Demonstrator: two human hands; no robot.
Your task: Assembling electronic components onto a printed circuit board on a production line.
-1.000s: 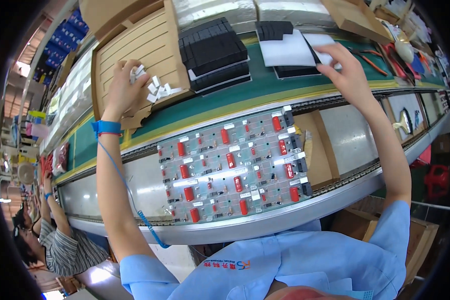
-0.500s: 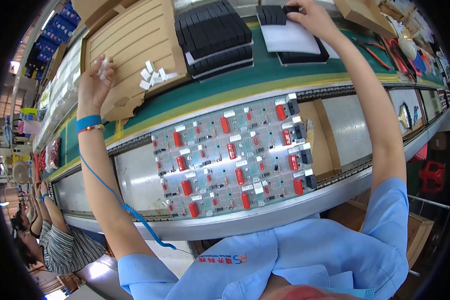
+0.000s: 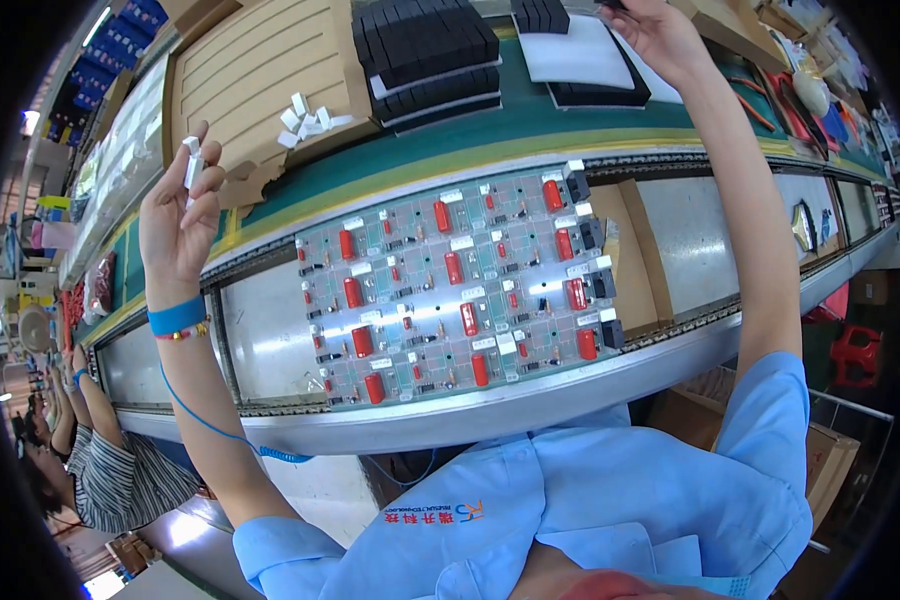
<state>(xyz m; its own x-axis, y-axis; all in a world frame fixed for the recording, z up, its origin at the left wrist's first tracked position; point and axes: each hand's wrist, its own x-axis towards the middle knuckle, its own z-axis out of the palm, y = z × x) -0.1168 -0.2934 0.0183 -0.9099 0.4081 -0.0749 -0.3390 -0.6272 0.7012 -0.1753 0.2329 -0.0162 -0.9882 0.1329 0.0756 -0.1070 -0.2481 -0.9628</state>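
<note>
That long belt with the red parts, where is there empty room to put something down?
Bare metal lies left of the circuit panel, below the left hand, and right of it past the brown board. The green strip behind is partly open. The trays above are crowded.

Our left hand [image 3: 178,215] has lifted off the white parts [image 3: 308,118] on the cardboard tray [image 3: 260,60] and moved left, now pinching one small white part [image 3: 192,162] in its grip. Our right hand [image 3: 660,35] has reached farther, past the white sheet [image 3: 580,50], toward the black trays [image 3: 545,14].
</note>
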